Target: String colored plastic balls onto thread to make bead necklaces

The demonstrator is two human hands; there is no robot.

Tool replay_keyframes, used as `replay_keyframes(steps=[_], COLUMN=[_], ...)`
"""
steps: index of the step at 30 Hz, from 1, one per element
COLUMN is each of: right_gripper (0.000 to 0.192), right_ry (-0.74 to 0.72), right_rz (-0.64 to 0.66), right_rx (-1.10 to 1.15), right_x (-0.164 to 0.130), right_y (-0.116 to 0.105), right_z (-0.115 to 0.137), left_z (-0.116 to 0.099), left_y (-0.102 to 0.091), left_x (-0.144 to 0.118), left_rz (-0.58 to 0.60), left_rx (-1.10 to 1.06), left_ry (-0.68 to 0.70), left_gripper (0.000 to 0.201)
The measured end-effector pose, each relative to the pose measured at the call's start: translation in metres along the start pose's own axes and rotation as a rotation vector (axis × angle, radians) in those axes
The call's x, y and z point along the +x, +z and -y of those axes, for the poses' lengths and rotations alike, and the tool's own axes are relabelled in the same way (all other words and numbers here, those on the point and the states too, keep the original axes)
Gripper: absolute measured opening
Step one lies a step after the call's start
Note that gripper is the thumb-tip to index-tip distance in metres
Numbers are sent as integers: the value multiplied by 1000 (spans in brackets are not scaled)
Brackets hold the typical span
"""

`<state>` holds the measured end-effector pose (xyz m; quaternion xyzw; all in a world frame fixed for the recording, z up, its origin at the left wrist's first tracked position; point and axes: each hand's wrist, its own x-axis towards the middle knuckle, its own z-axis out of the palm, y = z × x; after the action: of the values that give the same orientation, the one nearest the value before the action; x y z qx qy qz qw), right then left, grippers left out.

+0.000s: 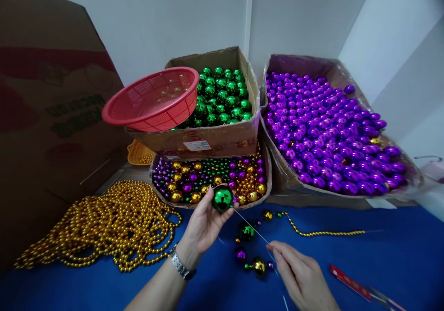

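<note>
My left hand [208,223], with a metal watch at the wrist, is closed around a large shiny green ball bead [222,198], held up in front of the box of mixed beads. From the bead a thin pale string [252,228] runs taut down to my right hand [298,269], which pinches it between thumb and fingers. Behind the string, a partly strung bead necklace [259,265] curves over the blue table, with gold, green and purple beads of different sizes. Its far end is a row of small gold beads [326,233].
A heap of gold bead strands [128,223] lies at left beside a large carton [52,117]. Behind stand a box of green balls [222,140] carrying a red basket [152,100], a box of mixed beads [208,205] and a box of purple balls [326,131]. Scissors [381,297] lie front right.
</note>
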<state>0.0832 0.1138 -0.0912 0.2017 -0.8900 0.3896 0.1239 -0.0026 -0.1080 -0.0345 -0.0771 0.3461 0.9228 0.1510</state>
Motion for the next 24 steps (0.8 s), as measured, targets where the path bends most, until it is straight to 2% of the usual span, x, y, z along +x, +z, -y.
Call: replay_keyframes(steps=[13, 20, 24], right_gripper=[24, 25, 26], right_ry=[4, 41, 142], right_rz=[22, -2, 57], right_rx=[-6, 26, 128], right_x=[-1, 7, 7], right_y=[4, 16, 16], right_z=[-1, 0, 2], left_z=[2, 22, 28], left_y=[-2, 4, 2], left_x=[-3, -19, -23], left_rz=[5, 179, 218], left_rx=[38, 253, 268], left_ry=[14, 17, -3], left_gripper=[28, 44, 44])
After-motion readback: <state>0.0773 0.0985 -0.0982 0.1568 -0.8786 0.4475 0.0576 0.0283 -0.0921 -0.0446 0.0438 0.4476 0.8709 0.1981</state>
